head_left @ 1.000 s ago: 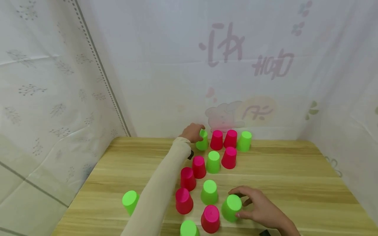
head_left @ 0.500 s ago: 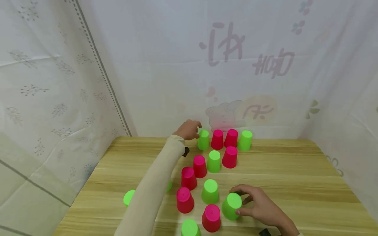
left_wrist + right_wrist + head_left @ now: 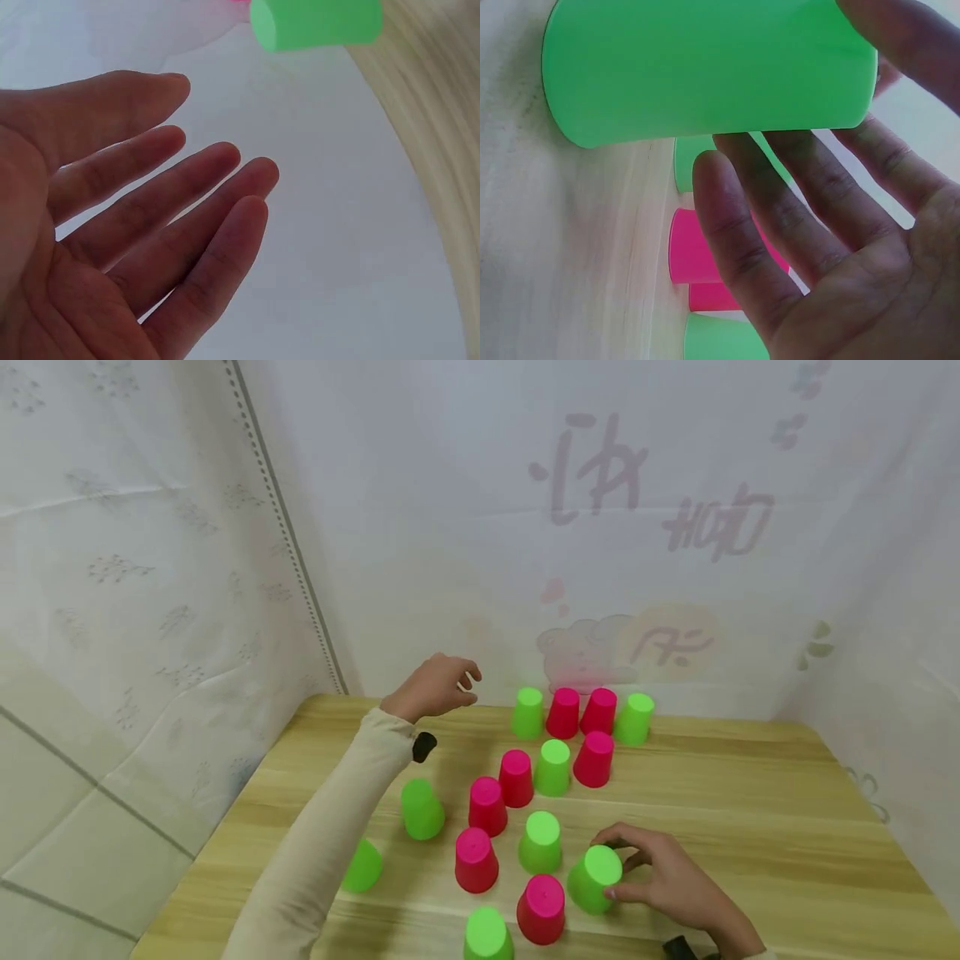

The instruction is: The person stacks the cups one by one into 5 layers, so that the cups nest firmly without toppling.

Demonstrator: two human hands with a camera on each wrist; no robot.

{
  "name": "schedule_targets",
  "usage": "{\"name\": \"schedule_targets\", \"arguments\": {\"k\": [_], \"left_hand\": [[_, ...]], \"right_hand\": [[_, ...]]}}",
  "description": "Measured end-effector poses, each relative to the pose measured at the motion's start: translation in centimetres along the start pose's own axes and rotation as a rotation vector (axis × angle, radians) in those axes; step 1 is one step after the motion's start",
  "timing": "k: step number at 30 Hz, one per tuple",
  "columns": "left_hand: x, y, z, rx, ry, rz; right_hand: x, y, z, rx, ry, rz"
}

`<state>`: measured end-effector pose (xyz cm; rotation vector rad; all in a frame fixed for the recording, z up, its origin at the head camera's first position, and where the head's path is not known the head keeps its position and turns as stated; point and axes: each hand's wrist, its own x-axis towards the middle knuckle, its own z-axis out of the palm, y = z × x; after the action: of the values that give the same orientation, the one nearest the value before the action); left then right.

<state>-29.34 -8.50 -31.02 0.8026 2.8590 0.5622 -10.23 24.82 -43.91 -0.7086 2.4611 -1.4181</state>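
My left hand (image 3: pixel 435 685) hovers over the back left of the table, holding nothing. In the left wrist view its fingers (image 3: pixel 210 262) are extended and spread apart. Nearest to it, off to the right, an upside-down green cup (image 3: pixel 528 714) ends the back row. My right hand (image 3: pixel 667 877) holds another upside-down green cup (image 3: pixel 595 878) at the front right, thumb on the near side and fingers around the far side. The right wrist view shows this green cup (image 3: pixel 705 67) large between thumb and fingers. Beside it stand a green cup (image 3: pixel 540 843) and a red cup (image 3: pixel 541 910).
Several red and green cups stand upside down in a zigzag line, such as a red cup (image 3: pixel 487 807). Two green cups, one (image 3: pixel 422 810) behind the other (image 3: pixel 363 867), stand by my left forearm. A printed cloth (image 3: pixel 450 527) hangs behind the wooden table (image 3: pixel 735 793).
My left hand has let go of the back row's leftmost green cup and moved away left. Green cups by my left forearm have come into sight. My right hand stays at its cup.
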Motion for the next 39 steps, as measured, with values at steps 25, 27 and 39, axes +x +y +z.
{"name": "schedule_targets", "arguments": {"k": [25, 27, 39], "left_hand": [[-19.2, -2.4, 2.9, 0.062, 0.221, 0.022], [-20.5, -2.8, 3.3, 0.071, 0.249, -0.005], [-24.4, -4.0, 5.7, 0.099, 0.278, -0.102]], "right_hand": [[2.0, 2.7, -3.3, -0.087, 0.363, 0.047], [2.1, 3.1, -4.0, -0.103, 0.378, 0.064], [3.6, 4.6, -8.6, -0.209, 0.453, 0.144]]}}
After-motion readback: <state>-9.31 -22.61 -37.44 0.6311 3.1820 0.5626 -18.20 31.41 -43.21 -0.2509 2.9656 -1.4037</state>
